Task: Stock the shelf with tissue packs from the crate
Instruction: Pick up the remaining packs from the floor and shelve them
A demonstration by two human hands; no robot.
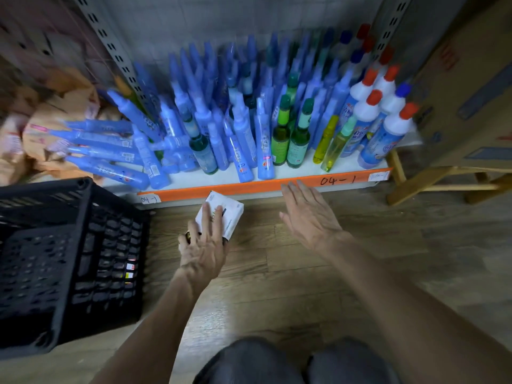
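My left hand grips a white tissue pack from above, just in front of the low shelf's orange edge. My right hand hovers open with its fingers spread, fingertips near the orange edge, holding nothing. The black plastic crate stands on the floor to the left of my left hand; its inside is hidden from this angle. The shelf is crowded with bottles.
Blue, green and yellow bottles fill the shelf, several lying toppled at its left end. White bottles with red caps stand at the right. A wooden stool and a cardboard box are to the right. Bagged goods are piled at left.
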